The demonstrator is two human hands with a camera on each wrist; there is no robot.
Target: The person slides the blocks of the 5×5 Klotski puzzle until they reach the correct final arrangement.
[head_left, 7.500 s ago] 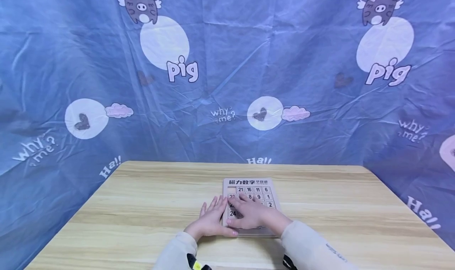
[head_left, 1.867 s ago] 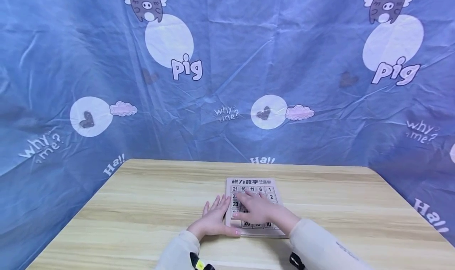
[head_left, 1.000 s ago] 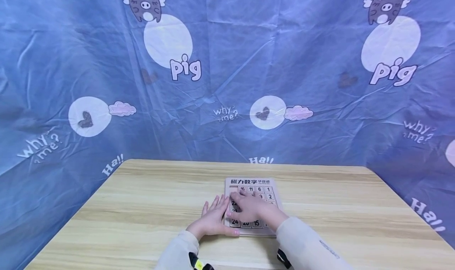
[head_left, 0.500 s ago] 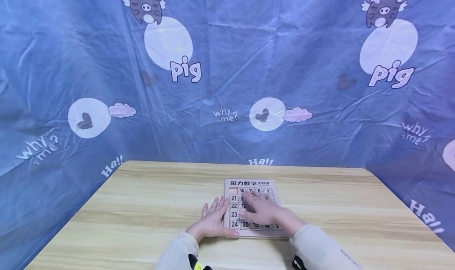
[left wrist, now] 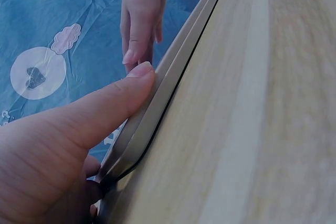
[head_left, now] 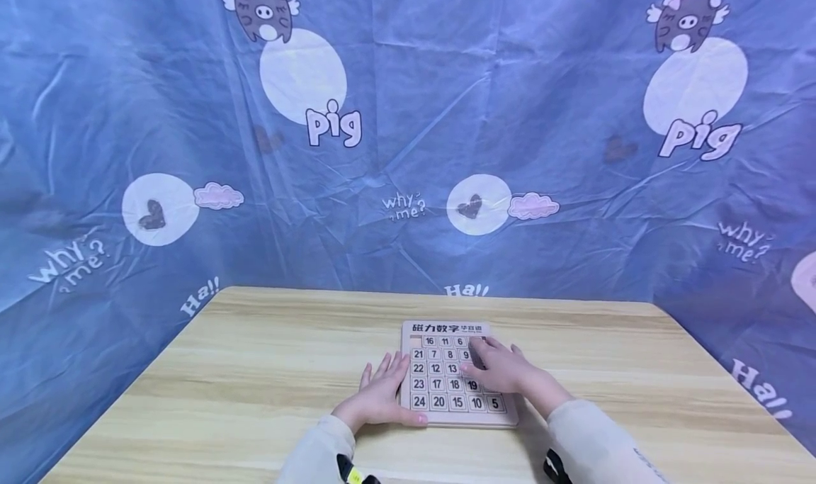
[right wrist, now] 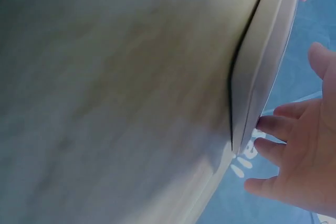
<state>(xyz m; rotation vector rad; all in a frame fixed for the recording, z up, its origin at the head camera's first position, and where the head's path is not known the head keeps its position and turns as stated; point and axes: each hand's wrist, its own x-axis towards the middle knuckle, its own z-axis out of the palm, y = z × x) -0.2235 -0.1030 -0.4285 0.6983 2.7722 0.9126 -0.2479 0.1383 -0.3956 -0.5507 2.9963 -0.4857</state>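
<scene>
A numbered sliding-tile puzzle (head_left: 472, 419) lies flat on the wooden table (head_left: 255, 370), its open slot (head_left: 416, 342) at the far left, just beyond tile 21 (head_left: 418, 354). The left hand (head_left: 381, 399) steadies the near left corner, fingers fanned along the left edge, thumb straight against the near edge. The right hand (head_left: 503, 369), fingers apart, reaches over the right-hand tiles; fingertip contact is unclear. Behind hangs a pig-printed blue cloth (head_left: 421, 66).
</scene>
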